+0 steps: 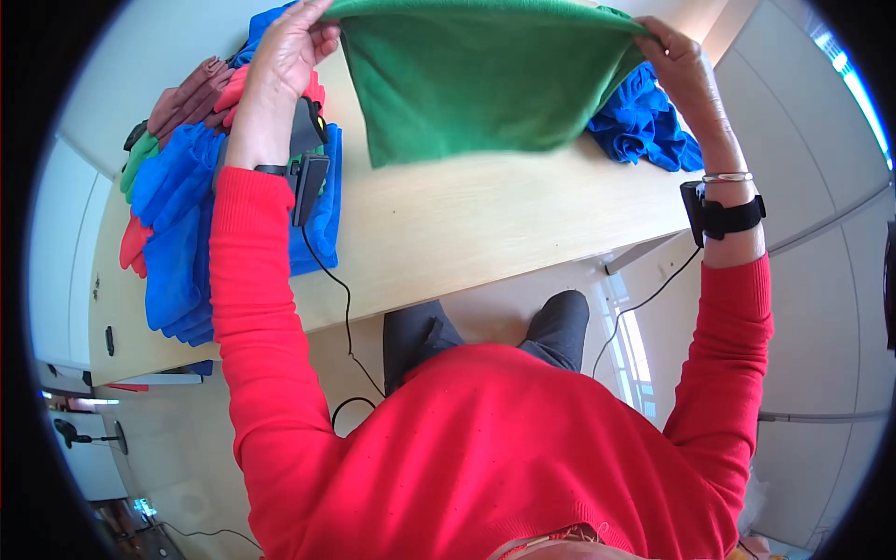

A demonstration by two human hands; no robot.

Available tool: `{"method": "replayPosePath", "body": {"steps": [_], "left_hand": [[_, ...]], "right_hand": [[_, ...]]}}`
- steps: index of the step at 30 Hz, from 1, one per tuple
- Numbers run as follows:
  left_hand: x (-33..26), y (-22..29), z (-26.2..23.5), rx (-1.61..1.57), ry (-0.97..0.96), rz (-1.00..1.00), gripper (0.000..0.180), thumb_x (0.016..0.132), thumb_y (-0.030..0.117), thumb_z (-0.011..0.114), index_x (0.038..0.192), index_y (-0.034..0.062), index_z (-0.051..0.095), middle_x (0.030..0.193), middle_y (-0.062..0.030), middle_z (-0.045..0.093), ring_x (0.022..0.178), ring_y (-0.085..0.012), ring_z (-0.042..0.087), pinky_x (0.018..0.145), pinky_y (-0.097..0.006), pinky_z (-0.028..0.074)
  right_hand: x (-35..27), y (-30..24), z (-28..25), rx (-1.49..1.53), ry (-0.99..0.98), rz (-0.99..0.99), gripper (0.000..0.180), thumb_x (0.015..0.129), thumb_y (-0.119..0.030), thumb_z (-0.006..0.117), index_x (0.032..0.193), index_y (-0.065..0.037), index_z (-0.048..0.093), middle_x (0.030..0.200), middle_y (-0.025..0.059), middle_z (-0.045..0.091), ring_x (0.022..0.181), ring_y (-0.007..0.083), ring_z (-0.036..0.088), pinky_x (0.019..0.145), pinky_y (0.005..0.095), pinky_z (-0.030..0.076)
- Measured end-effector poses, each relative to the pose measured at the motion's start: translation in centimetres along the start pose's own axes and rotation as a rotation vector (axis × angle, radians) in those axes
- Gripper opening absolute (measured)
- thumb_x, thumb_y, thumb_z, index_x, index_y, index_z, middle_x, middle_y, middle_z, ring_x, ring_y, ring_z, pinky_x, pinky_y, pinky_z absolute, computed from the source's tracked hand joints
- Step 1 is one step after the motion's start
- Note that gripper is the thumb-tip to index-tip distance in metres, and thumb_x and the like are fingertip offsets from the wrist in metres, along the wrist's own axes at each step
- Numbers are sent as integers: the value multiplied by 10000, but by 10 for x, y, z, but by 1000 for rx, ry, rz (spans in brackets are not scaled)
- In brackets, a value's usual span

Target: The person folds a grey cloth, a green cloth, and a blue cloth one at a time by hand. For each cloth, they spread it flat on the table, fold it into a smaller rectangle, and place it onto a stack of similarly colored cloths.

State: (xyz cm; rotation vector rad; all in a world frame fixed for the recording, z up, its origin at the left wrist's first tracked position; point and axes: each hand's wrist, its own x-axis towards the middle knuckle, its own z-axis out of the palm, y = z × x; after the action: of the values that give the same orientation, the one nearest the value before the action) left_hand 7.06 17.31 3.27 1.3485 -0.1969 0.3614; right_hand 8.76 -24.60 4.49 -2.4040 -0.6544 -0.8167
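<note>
Nearest the head camera was the wearer's red sweater (485,439), with both forearms extended over the bench (448,229). In this view a green cloth (467,84) was held up and spread above the far part of the bench, its lower edge hanging free and slightly blurred. The left hand (297,47) appeared closed on the cloth's upper left corner, at the picture's border; the right hand (677,56) gripped the upper right corner between thumb and fingers.

Risks noted: a weak pinch at either corner could let the cloth drop or hang askew. The left cable (347,299), running from the left wrist device (310,187) across the bench's near edge, could snag on that edge if the arm swung. The right cable (644,303) hung clear of the bench and could catch on the leg beneath. The folded blue cloths (177,261), stacked unevenly toward the bench's left end, could topple if the left sleeve brushed them.

Surface and room: the bench was pale and smooth. Brown cloths (191,98) lay at its far left corner; a crumpled blue heap (644,121) lay toward its right end. Beyond that end stood white panels (831,271). The floor (551,280) was light and reflective, with the wearer's dark trouser legs (560,322) at the near edge.
</note>
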Motion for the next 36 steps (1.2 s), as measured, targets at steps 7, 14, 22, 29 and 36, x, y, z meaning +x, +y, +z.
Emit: {"method": "replayPosePath", "body": {"steps": [7, 14, 22, 29, 36], "left_hand": [[-91, -44, -1, 144, 81, -95, 138, 870, 242, 651, 873, 117, 594, 722, 51, 570, 607, -36, 559, 506, -170, 438], [-216, -140, -27, 394, 101, -537, 162, 877, 228, 632, 795, 105, 564, 672, 44, 533, 568, -34, 513, 494, -184, 403], [-237, -145, -28, 1039, 69, -397, 282, 826, 217, 661, 744, 14, 484, 628, -98, 515, 567, -173, 552, 551, -321, 456], [-246, -111, 1, 1610, -76, -487, 256, 807, 248, 653, 819, 18, 540, 775, -191, 601, 740, -361, 606, 634, -452, 468], [-165, -93, 42, 1723, -109, -66, 236, 815, 223, 639, 939, 37, 565, 856, -165, 628, 780, -362, 619, 677, -467, 491]], "right_hand": [[-80, -5, 23, -71, 31, -271, 199, 834, -18, 593, 1020, -72, 636, 856, 87, 630, 753, 211, 623, 662, 285, 496], [-210, -14, 78, 56, -374, -128, 220, 739, 34, 599, 944, -38, 630, 928, 97, 631, 861, 291, 596, 736, 372, 508], [-229, -23, 73, 124, -411, -46, 213, 729, 9, 614, 936, -34, 637, 932, 87, 642, 867, 283, 588, 765, 373, 500], [-192, -1, 55, 619, -923, 336, 141, 804, -40, 610, 938, -23, 651, 917, 97, 651, 793, 251, 627, 733, 331, 510], [-116, 64, 141, 137, -401, 34, 234, 835, -169, 577, 1037, -66, 635, 1027, 115, 635, 957, 280, 601, 818, 371, 488]]}}
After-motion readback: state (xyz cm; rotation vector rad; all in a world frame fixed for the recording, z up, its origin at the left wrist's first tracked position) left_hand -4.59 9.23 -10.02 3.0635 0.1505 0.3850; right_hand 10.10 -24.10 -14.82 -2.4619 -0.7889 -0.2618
